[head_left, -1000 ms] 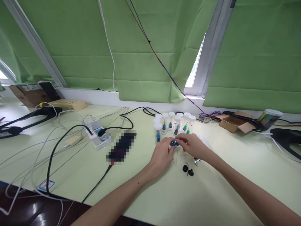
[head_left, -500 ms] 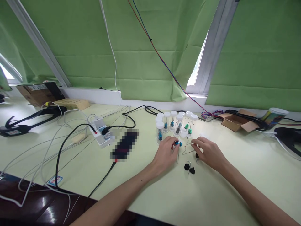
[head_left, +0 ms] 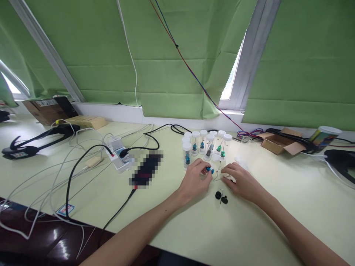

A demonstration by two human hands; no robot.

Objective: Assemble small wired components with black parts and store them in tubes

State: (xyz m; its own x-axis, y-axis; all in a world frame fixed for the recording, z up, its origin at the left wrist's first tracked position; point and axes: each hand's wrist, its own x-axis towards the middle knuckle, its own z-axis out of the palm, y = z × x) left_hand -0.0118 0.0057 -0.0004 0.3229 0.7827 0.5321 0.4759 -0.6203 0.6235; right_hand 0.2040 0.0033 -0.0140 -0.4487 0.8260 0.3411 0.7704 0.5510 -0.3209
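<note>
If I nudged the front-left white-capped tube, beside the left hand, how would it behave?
The white-capped tube would probably tip easily, as it stands tall and narrow. Once down, it might roll, since its side looks round. It is likely light, being slim and see-through, with a small blue piece inside.

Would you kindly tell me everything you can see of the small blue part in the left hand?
The small blue part is pinched between the thumb and fingers of the left hand, which partly hide it. It looks glossy, with a rounded end pointing right; whether it is metal or plastic, I cannot tell. It sits on the near side of the white-capped clear tubes.
</note>
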